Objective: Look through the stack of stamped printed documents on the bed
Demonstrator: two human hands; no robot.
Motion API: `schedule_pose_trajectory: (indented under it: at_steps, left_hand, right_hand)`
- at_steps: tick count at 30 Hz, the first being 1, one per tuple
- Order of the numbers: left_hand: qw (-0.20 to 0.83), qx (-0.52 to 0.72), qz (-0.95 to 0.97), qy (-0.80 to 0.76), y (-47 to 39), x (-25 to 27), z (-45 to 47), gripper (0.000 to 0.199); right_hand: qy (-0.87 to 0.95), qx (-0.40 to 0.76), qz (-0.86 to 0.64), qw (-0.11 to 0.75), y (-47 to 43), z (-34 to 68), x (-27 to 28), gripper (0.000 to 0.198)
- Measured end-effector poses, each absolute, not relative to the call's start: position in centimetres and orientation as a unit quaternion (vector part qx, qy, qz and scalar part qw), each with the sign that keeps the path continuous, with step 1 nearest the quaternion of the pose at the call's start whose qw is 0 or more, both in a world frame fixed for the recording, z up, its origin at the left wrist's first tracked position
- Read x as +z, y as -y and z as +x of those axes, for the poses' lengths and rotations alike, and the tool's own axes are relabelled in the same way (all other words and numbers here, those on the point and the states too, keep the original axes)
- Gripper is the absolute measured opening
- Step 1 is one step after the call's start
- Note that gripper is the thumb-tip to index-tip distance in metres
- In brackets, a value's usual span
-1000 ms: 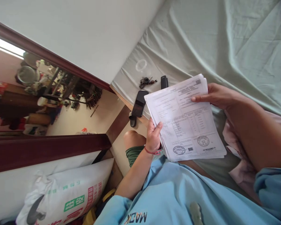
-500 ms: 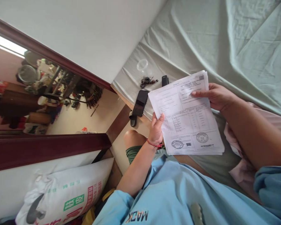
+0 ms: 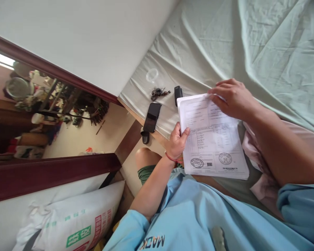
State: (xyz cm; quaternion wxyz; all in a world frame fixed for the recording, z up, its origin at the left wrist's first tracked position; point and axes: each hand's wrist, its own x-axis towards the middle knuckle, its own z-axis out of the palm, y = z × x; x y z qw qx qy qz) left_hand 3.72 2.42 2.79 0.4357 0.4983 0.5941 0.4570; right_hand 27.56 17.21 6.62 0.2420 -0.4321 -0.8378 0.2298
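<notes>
A stack of printed papers (image 3: 211, 139) lies tilted over my lap. Two round and oval stamps mark the lower part of its top sheet. My left hand (image 3: 178, 141) grips the left edge, thumb on top and fingers underneath, a red string round the wrist. At the stack's top edge, my right hand (image 3: 231, 96) bends its fingers over the upper right part, fingertips closed on the rim near the middle. It covers the top right corner of the sheet, so the print there is hidden.
On the bed sheet (image 3: 211, 42) beyond the papers are a black phone (image 3: 152, 116), a bunch of keys (image 3: 159, 93), a clear plastic cup (image 3: 152, 75) and a small black case (image 3: 178, 94). A white printed sack (image 3: 94, 212) stands lower left, near a dark red door frame (image 3: 54, 172).
My right hand has left the stack's right side and come over its top edge. The papers have turned slightly more upright and their top has dropped toward me. My left hand keeps its grip.
</notes>
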Motion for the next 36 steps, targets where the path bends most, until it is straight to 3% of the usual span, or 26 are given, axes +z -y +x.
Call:
schedule_pose_trajectory:
  at_steps: [3,9,22,36]
  left_hand:
    - [0.457,0.448,0.485,-0.596,-2.3,2.4,4.1,0.038]
    - [0.468,0.43,0.501,-0.587,-1.7,2.9,4.8,0.044]
    - [0.382,0.397,0.558,-0.62,-0.7,3.5,5.1,0.049]
    - [0.375,0.43,0.504,-0.649,-0.3,2.9,5.3,0.057]
  right_hand:
    - [0.845,0.229,-0.436,0.209,-17.1,27.3,6.5,0.045]
    - [0.85,0.24,-0.408,0.233,-16.8,26.7,6.3,0.041]
    - [0.858,0.209,-0.304,0.358,-16.6,26.9,6.8,0.029]
    - [0.87,0.213,-0.262,0.36,-16.4,26.9,7.8,0.027]
